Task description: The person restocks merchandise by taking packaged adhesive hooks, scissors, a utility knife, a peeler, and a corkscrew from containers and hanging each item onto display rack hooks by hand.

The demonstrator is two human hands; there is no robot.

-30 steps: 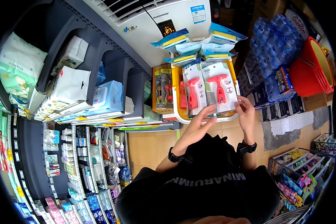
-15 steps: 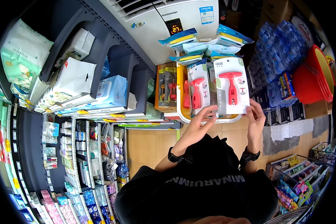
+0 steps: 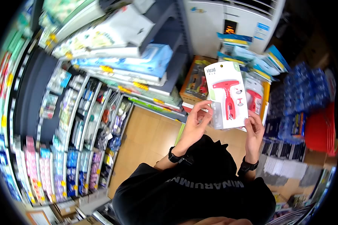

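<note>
We see a white blister pack [image 3: 226,93] held up before us, its printed front facing our way and its top leaning a little left. Inside it sits a red T-shaped tool [image 3: 229,109], crosspiece uppermost. Our right hand [image 3: 254,129] pinches the lower right corner — thumb on the front, fingers curled at the edge. Our left hand [image 3: 197,119] is half curled at the lower left edge, a gap showing between thumb and fingers; we cannot tell whether it grips the pack or only touches it. We have a black band on each wrist.

Behind the pack, and partly hidden by it, stands a yellow basket [image 3: 266,94]. A second pack [image 3: 255,96] with a red tool shows in it, with blue-and-yellow bags [image 3: 277,60] crowded towards its far side. Just left of the basket is a brown box [image 3: 190,98] of packaged goods. Farther out, we find a white appliance [image 3: 210,24] with a lit display beyond the bags, blue bottle packs [image 3: 303,88] and red buckets [image 3: 320,129] to the right, and stocked shelves [image 3: 75,112] to the left.
</note>
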